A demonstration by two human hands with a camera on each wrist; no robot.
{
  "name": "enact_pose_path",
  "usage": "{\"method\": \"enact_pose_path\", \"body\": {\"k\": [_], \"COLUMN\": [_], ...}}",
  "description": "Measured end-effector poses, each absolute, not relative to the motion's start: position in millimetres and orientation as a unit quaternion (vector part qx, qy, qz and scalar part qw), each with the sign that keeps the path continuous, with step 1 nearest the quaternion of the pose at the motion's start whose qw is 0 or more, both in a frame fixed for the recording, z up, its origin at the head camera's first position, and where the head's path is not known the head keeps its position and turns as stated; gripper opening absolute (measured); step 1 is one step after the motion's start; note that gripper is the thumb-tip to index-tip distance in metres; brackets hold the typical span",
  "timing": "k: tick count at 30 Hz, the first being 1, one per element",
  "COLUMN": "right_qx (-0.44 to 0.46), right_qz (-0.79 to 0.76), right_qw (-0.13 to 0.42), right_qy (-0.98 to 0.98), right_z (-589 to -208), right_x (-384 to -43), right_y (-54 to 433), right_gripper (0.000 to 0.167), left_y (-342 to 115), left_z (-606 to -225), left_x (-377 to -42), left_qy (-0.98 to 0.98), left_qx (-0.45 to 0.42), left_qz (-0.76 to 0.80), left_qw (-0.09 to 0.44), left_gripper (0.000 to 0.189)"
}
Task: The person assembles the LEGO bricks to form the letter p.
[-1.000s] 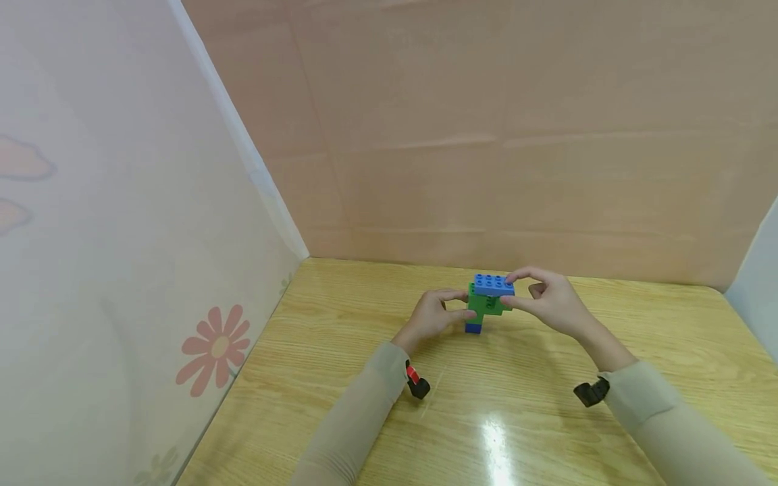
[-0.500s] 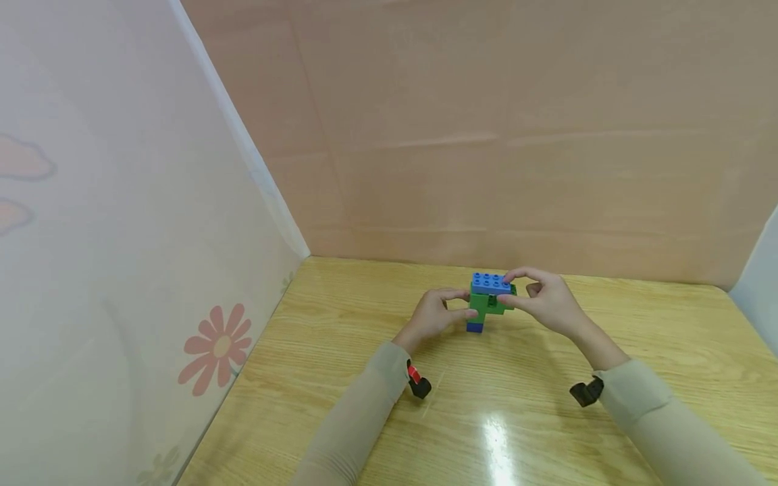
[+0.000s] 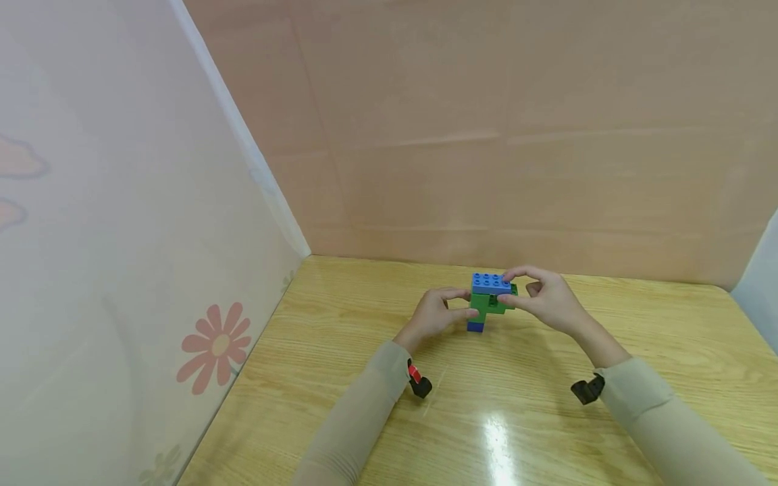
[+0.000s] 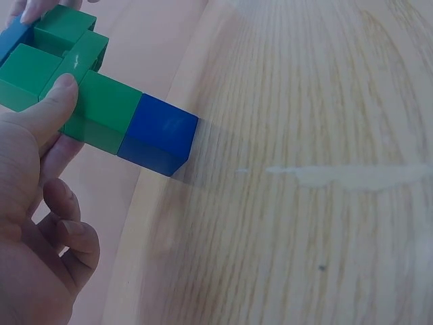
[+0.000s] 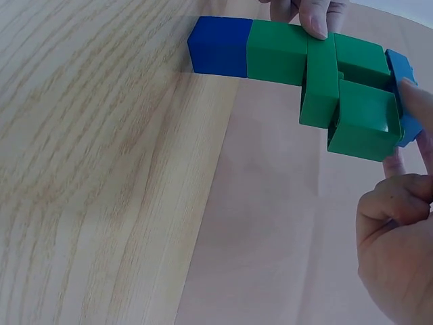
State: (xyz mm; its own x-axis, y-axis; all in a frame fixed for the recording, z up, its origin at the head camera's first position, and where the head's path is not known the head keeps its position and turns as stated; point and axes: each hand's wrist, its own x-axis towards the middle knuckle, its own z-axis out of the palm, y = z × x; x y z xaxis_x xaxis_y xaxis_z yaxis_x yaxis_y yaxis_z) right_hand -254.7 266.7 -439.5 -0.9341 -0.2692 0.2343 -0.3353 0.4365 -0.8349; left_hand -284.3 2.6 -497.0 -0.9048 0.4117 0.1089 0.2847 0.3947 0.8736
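Note:
A stack of building bricks stands upright on the table, with a dark blue brick [image 3: 475, 327] at its foot and several green bricks [image 4: 111, 101] above. Across the top lies a light-blue brick [image 3: 490, 286] with two rows of studs. My left hand [image 3: 433, 314] grips the green part from the left, thumb on the near face. From the right, my right hand [image 3: 552, 301] pinches the light-blue brick's right end between thumb and index finger. In the right wrist view the green bricks step out sideways beneath this top brick. Whether it is fully pressed down I cannot tell.
The wooden table [image 3: 377, 290] ends at a brownish backdrop [image 3: 413, 169] just behind the stack. A pale panel with a printed flower [image 3: 220, 345] borders the left side. Black wrist devices [image 3: 588, 390] sit at both cuffs.
The light-blue brick has shifted slightly left and straightened over the green bricks, uncovering a green stud at the right. My right hand has moved left with it; my left hand stays nearly still.

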Motion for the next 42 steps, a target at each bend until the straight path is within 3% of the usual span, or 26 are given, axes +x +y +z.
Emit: {"method": "enact_pose_path", "body": {"k": [8, 23, 42], "right_qx": [0.188, 0.2, 0.244], "right_qz": [0.515, 0.506, 0.47], "right_qw": [0.035, 0.021, 0.045], "right_qy": [-0.836, -0.839, -0.847], "right_z": [-440, -425, -410], "right_x": [-255, -253, -258], "right_y": [268, 268, 258], "right_gripper": [0.032, 0.042, 0.032], "left_y": [3, 3, 3], "left_z": [-498, -489, -486], "left_x": [-285, -281, -280], "left_qy": [0.833, 0.829, 0.824], "left_qx": [0.207, 0.215, 0.226], "left_qz": [0.509, 0.512, 0.517], "left_qw": [0.062, 0.06, 0.056], "left_gripper": [0.046, 0.046, 0.043]}}
